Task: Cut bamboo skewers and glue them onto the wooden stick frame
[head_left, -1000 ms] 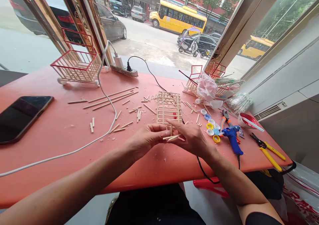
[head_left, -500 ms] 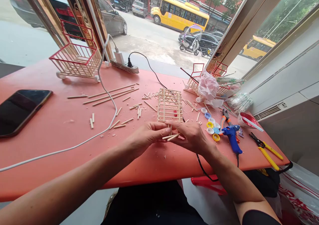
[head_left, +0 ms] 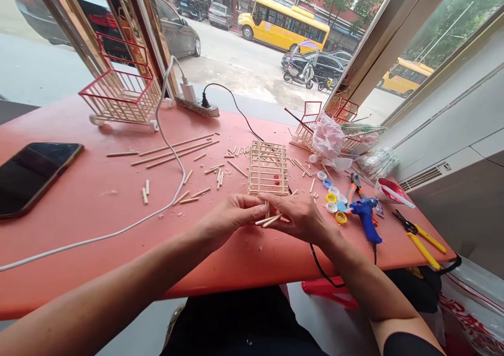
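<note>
A small frame of thin wooden sticks (head_left: pixel 268 168), built like a slatted grid, stands on the orange table just beyond my hands. My left hand (head_left: pixel 240 213) is closed at its near end, thumb and fingers pinching a short upright stick. Beside it, my right hand (head_left: pixel 297 215) is closed too, its fingers meeting the left ones at that same spot. Two short wooden sticks (head_left: pixel 271 220) poke out from under the right fingers toward the left. The fingers hide the near edge of the frame and part of the sticks.
Loose sticks (head_left: pixel 177 150) lie to the left, near a white cable (head_left: pixel 181 161) and a phone (head_left: pixel 35 175). On the right are bottle caps (head_left: pixel 331 207), a blue glue gun (head_left: pixel 366 219) and yellow-handled pliers (head_left: pixel 419 238). A finished stick cart (head_left: pixel 122 91) stands back left.
Almost nothing differs. Both hands keep their grip at the frame's near end, and the two short sticks have shifted very slightly.
</note>
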Available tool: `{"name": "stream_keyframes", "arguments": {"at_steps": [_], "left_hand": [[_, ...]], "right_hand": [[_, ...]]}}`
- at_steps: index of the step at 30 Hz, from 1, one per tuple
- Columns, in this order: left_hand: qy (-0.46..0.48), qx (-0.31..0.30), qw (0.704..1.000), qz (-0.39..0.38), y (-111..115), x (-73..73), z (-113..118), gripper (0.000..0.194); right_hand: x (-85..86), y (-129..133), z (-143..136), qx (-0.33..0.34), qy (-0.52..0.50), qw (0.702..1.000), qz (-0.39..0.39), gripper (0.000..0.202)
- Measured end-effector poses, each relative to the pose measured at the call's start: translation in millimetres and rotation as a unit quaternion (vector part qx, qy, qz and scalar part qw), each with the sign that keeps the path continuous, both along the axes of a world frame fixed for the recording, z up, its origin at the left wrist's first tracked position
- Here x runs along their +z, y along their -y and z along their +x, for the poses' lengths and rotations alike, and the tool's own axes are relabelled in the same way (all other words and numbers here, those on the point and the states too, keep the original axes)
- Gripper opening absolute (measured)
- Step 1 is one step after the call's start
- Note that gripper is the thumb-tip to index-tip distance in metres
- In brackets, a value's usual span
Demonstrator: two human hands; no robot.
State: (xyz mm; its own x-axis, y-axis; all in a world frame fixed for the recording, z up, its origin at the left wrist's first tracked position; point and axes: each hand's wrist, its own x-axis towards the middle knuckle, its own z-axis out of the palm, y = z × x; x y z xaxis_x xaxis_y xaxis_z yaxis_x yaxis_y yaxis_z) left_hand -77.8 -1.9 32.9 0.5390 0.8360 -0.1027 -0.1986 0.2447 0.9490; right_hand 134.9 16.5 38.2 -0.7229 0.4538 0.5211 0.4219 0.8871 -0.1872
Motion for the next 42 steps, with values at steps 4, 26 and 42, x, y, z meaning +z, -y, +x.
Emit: {"name": "stream_keyframes", "arguments": {"at_steps": [4,26,42], "left_hand": [[0.006,0.011,1.000,-0.006,0.3,0.9,0.2,0.049],[-0.004,0.061,0.998,0.008,3.9,1.3,3.6,0.043],[-0.042,0.098,0.993,0.050,6.5,7.7,2.8,0.039]], "right_hand": [[0.9,1.0,1.8,-0.009,-0.004,0.999,-0.030,0.057],[0.2,4.8,1.2,-0.058,0.014,0.998,0.024,0.046],[20.2,2.8,-2.6,-0.098,-0.167,0.925,-0.326,0.038]]}}
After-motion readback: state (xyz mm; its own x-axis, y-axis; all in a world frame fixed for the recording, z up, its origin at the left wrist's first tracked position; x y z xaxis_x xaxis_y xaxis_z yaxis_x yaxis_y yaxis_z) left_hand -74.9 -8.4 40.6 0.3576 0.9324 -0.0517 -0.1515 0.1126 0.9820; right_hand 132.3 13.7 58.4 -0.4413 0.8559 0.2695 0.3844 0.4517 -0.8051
